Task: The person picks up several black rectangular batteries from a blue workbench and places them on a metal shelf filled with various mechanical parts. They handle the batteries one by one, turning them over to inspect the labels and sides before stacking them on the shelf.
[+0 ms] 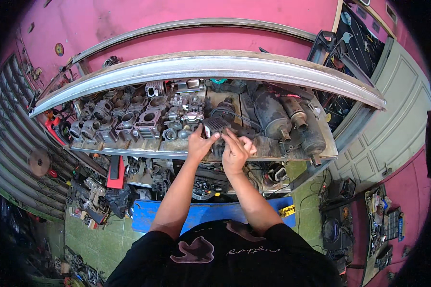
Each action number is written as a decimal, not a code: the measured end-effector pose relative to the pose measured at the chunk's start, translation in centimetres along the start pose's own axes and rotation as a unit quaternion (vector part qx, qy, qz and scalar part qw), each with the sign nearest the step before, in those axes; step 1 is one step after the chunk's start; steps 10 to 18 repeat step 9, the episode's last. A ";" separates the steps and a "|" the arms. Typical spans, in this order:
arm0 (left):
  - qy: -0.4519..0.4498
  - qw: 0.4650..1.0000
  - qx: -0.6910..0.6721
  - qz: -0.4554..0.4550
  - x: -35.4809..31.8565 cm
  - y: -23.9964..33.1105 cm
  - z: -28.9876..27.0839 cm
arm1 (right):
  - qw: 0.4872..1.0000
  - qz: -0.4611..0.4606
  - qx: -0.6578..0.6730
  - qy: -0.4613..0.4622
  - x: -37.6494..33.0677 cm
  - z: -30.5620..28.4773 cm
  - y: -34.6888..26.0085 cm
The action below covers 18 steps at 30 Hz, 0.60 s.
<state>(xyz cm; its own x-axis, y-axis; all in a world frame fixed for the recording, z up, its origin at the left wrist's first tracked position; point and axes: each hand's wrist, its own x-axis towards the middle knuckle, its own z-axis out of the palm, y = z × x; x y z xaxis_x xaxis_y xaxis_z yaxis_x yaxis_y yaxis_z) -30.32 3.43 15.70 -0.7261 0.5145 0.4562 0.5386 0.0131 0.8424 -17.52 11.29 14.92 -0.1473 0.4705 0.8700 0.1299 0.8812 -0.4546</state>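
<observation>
Over the front part of a long shelf (175, 152), my two hands come together on a small dark grey finned metal part (216, 125). The fingers and thumb of my left hand (200, 145) are closed on its left side and near edge. My right hand (236, 150) has its thumb and fingers bent against the near right side of the same part. Left of it, several metal engine cylinders (149, 118) and carburettors (192, 108) stand close together. Dark exhaust mufflers (271, 115) lie to the right. My fingers partly cover the finned part.
A metal-edged beam (215, 64) crosses above the shelf. Below are a blue bench (146, 214) with a yellow case (287, 210), and a red panel (116, 173). Parts are piled on the left floor. A pale door (376, 136) stands at the right.
</observation>
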 end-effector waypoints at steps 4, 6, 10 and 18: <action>0.009 0.999 -0.034 -0.012 0.1 -1.6 -0.2 | 0.997 -0.057 -0.020 -0.054 -5.3 -2.0 1.0; 0.004 0.999 -0.040 0.006 -0.2 -1.4 -0.2 | 0.995 -0.047 -0.019 -0.087 -7.0 -3.4 1.6; -0.026 0.999 0.044 -0.003 -0.5 1.0 -0.6 | 0.996 -0.003 -0.016 -0.093 -5.2 -3.8 1.2; -0.026 0.999 0.044 -0.003 -0.5 1.0 -0.6 | 0.996 -0.003 -0.016 -0.093 -5.2 -3.8 1.2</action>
